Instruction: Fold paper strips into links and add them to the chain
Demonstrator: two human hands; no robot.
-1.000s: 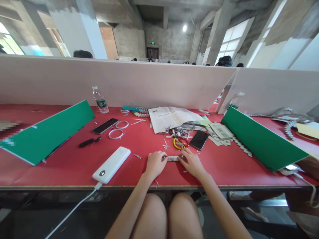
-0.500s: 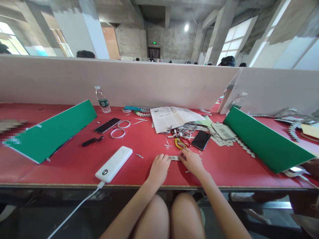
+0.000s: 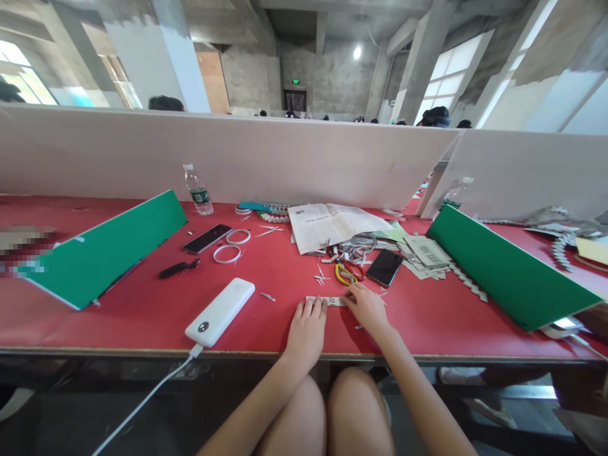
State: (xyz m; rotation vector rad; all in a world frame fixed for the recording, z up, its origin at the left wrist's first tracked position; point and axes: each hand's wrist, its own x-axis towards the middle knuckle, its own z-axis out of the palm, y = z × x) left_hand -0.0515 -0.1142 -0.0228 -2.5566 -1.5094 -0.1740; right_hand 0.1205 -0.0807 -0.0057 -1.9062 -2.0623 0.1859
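Strip [image 3: 334, 301] lying sideways, long axis left-right.

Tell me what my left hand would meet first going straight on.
Your left hand touches the narrow printed paper strip; beyond it, probably the thin white paper slivers, though depth is unclear.

A single head-worn view looks forward and down from the seated wearer's eyes: bare knees at bottom centre, the red table [image 3: 142, 316] spanning the middle fairly near, white partition [image 3: 237, 149] above it, and the distant concrete hall across the top.
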